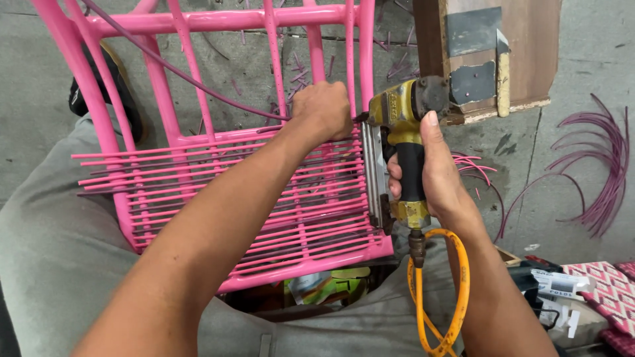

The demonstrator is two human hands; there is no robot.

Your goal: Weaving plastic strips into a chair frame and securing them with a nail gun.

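Note:
A pink metal chair frame (159, 106) lies tilted across my lap, its seat woven with pink plastic strands (311, 205). My left hand (324, 109) presses a purple strand (178, 73) against the frame's right upright bar. My right hand (433, 168) grips the black handle of a yellow pneumatic staple gun (400, 132), whose nose touches the frame just beside my left fingers. An orange air hose (450, 291) loops down from the gun's base.
Loose purple strands (602, 172) curve on the concrete floor at right, with short cut pieces scattered behind the frame. A wooden board (522, 59) with grey patches lies at top right. A pink-and-white woven item (605, 284) and small boxes sit at lower right.

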